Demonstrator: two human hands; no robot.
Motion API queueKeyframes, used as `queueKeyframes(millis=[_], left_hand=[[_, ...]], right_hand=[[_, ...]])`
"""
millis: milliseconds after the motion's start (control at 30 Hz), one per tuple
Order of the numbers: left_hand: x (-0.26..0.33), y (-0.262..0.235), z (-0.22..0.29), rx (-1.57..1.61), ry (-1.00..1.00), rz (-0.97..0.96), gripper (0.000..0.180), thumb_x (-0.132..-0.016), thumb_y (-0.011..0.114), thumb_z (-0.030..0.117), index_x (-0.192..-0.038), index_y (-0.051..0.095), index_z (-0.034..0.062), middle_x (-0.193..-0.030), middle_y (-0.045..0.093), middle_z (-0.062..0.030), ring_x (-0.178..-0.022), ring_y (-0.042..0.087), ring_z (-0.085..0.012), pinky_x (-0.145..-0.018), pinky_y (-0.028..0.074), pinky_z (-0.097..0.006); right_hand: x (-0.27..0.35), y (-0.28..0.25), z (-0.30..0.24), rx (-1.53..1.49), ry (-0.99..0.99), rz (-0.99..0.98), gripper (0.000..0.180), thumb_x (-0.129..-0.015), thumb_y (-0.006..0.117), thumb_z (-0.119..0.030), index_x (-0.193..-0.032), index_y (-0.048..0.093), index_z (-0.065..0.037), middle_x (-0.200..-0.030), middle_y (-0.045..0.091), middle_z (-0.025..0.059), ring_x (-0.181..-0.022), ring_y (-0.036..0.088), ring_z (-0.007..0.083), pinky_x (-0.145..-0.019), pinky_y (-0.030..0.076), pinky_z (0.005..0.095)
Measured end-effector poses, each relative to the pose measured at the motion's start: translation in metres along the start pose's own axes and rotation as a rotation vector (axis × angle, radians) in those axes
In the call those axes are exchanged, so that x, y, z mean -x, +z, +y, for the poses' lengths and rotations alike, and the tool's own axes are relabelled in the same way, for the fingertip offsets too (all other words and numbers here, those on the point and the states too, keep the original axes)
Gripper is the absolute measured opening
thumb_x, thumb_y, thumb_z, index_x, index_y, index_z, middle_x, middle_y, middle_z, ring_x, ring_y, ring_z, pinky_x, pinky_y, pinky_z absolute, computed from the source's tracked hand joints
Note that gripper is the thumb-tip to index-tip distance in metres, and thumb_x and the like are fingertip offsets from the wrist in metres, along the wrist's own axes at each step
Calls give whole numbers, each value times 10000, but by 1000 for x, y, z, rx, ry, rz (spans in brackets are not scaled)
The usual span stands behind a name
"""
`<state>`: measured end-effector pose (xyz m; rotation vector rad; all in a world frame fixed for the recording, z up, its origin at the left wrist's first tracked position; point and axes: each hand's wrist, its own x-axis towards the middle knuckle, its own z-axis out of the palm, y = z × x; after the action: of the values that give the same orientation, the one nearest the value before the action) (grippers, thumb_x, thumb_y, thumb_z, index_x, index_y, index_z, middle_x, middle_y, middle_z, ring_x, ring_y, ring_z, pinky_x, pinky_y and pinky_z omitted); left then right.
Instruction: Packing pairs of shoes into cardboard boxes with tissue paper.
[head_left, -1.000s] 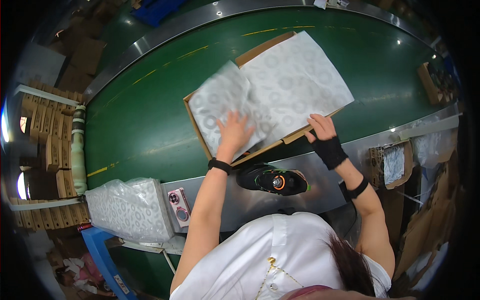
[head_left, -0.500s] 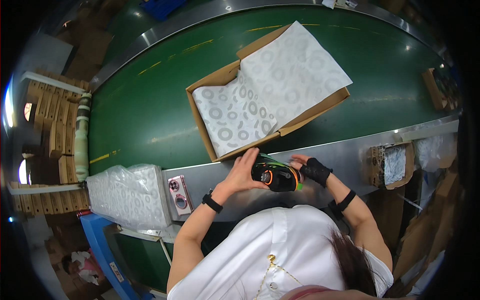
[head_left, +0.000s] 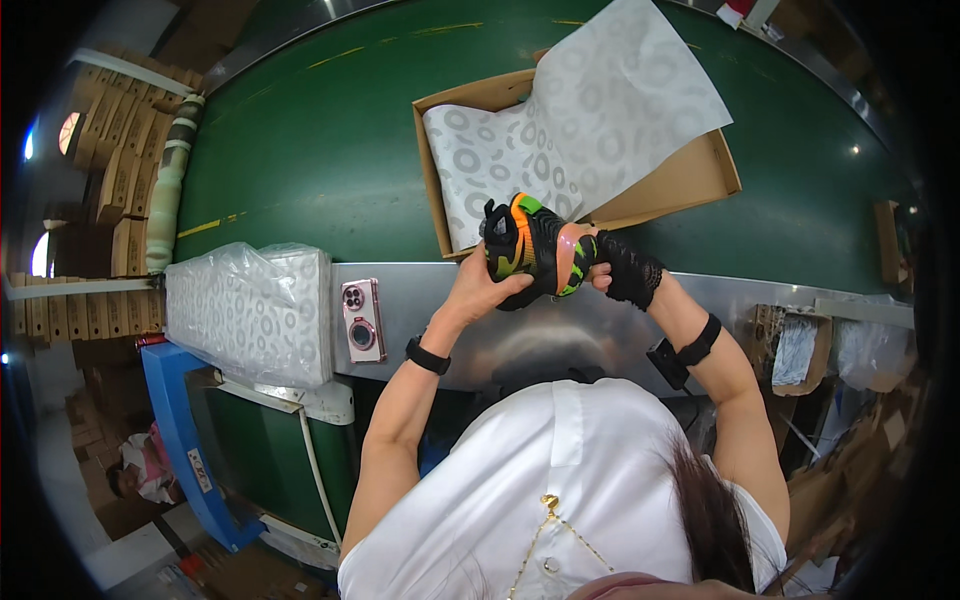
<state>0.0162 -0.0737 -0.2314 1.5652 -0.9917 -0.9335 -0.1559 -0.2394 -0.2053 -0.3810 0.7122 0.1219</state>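
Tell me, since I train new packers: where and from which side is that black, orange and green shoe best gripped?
Probably at both ends, from the sides, as shown: the left hand cups one end of the shoe and the gloved right hand the other. Its long, narrow shape suits an end-to-end grip.

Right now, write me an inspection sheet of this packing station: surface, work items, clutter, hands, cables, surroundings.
Surface: green conveyor belt with a metal ledge along its near edge.
Work items: black shoe with orange and green trim, held above the ledge; open cardboard box on the belt, lined with patterned tissue paper that hangs over its far side.
Clutter: pink phone lying on the ledge; bagged stack of tissue sheets beside it.
Hands: left hand bare, gripping the shoe; right hand in a black fingerless glove, gripping the shoe's other side.
Cables: nothing seen.
Surroundings: stacked flat cartons at left; blue frame below the ledge.
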Motion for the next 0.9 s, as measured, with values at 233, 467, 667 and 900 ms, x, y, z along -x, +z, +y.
queueKeyframes(millis=[233,467,667,900], left_hand=[[-17,-11,47,188,67,287,641,-575,785,313,-1042,474,3,-931,564,-61,-843,548,-129,-746,442,-252],[-89,-50,37,969,-240,352,551,-806,545,405,-1137,416,-17,-1050,536,-115,-898,562,-214,-773,475,-345],[-166,-17,-28,883,-425,499,475,-793,592,314,-1106,450,-13,-1040,544,-105,-897,549,-237,-774,463,-399],[-175,11,-30,524,-760,37,444,-851,499,266,-1172,367,-11,-1144,451,-171,-1029,470,-324,-846,397,-468]], right_hand=[[2,25,-27,5,-115,-186,267,-822,531,-227,-1080,481,-178,-647,446,33,-475,349,84,-408,313,226],[-8,-8,-28,439,-394,60,505,-808,556,-268,-1240,355,-101,-769,562,76,-479,476,99,-456,403,237],[6,-46,8,710,-276,220,367,-799,562,-254,-1085,510,-31,-775,595,47,-544,509,72,-511,431,211],[-12,-52,3,214,-497,419,379,-763,608,-264,-1067,494,-69,-1032,526,56,-902,523,164,-710,455,305]])
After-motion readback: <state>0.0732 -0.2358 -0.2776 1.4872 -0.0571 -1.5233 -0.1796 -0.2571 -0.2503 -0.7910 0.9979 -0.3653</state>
